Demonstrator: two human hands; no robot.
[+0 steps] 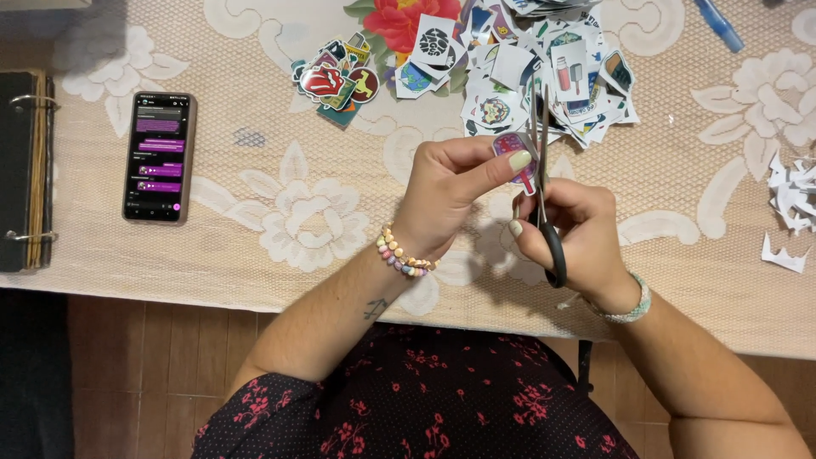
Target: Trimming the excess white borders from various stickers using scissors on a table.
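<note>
I see the scissors standing almost straight up and down in the view. Their long side runs from near to far, with the thin blades pointing far, toward the pile of stickers. The handles are black and sit near me. My right hand has its grip clenched around those handles. My left hand pinches a small sticker between thumb and fingers, right beside the blades. The sticker is little, with red and blue-purple colours and a white edge. Both hands are above the middle of the tabletop, which has a lacy flowered cloth. A phone lies well to the left, and white paper scraps lie at the right.
</note>
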